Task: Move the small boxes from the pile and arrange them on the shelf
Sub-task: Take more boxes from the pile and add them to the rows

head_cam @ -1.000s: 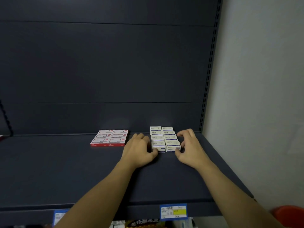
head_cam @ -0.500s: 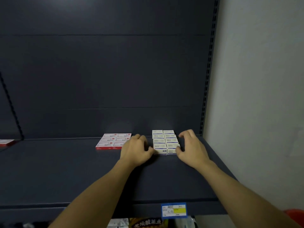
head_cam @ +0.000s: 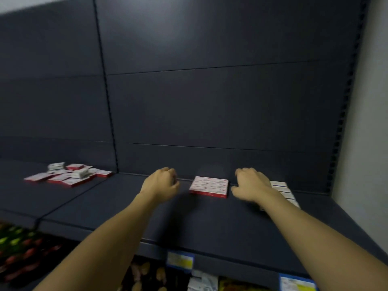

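A loose pile of small red and white boxes [head_cam: 67,175] lies on the dark shelf [head_cam: 126,208] at the far left. A neat flat block of red-edged boxes [head_cam: 209,186] sits near the back, mid-shelf. A block of white boxes [head_cam: 282,191] stands to its right, partly hidden by my right forearm. My left hand [head_cam: 161,182] hovers left of the red block, fingers loosely curled, holding nothing. My right hand [head_cam: 251,186] hovers between the red and white blocks, fingers spread downward, empty.
A dark back panel [head_cam: 210,101] rises behind the shelf, a white wall [head_cam: 365,122] closes the right side. Price labels [head_cam: 180,260] hang on the shelf's front edge. Packaged goods [head_cam: 23,253] fill the lower shelf.
Both hands have come off the white boxes and shifted left. The view has swung left, bringing the loose pile into sight.
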